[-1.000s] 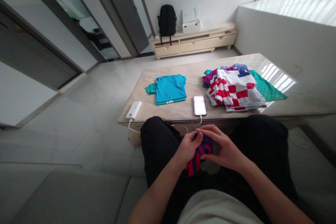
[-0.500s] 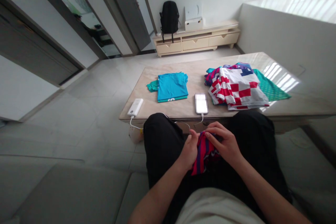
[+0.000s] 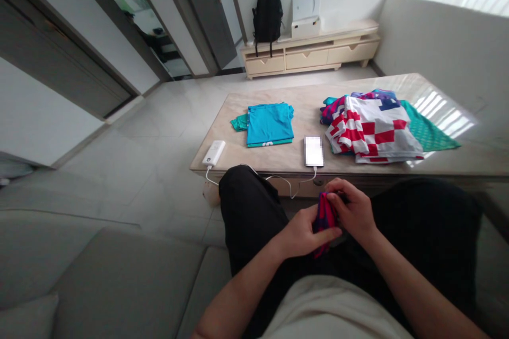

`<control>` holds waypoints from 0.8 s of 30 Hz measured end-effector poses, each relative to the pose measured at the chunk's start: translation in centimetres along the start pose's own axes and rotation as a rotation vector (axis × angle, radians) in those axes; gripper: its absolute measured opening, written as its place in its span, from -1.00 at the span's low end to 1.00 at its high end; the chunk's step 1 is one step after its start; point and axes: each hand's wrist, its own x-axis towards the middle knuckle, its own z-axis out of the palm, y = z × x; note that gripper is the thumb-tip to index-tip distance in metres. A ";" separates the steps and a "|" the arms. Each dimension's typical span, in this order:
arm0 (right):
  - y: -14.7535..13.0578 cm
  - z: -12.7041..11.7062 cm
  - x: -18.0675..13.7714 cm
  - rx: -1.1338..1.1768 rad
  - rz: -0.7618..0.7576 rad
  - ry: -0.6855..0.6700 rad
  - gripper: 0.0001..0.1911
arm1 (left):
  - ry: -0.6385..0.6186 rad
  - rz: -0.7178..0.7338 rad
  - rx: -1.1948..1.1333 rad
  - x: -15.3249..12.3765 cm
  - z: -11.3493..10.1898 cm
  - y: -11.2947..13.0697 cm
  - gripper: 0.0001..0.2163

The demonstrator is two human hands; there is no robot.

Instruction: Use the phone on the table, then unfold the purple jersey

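Above my lap, both hands hold a small bundled piece of red and dark purple striped cloth (image 3: 326,214); its full shape is hidden by my fingers. My left hand (image 3: 304,232) wraps it from the left, thumb lying across the front. From the upper right my right hand (image 3: 353,207) pinches its top edge. On the table (image 3: 222,122) ahead lies a folded blue shirt (image 3: 270,123) over a green garment (image 3: 239,123). A heap of clothes at the right has a red-and-white checked shirt (image 3: 374,130) on top and a green cloth (image 3: 429,128) sticking out.
A phone (image 3: 314,151) near the table's front edge has a white cable (image 3: 292,189) plugged in. A white power bank (image 3: 213,153) lies at the front left corner. Against the far wall, a low cabinet (image 3: 306,58) bears a black backpack (image 3: 268,17) and a white box (image 3: 305,27).
The striped cloth has been gathered into a smaller, narrower bundle. My left hand has moved right and its thumb now crosses the cloth. The view has shifted slightly.
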 end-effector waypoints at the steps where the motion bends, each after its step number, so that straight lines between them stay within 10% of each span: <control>1: 0.2 -0.3 0.1 -0.006 0.010 -0.003 -0.79 | -0.008 0.012 0.055 -0.3 0.0 0.1 -0.71; 15: 0.8 -5.4 -0.3 -0.160 0.004 0.408 -0.67 | 0.402 0.236 0.418 0.2 -1.2 -0.3 -0.88; 24: -0.9 -5.6 0.5 0.112 0.095 0.378 -0.66 | 0.530 0.416 0.452 0.8 -1.8 0.5 -0.86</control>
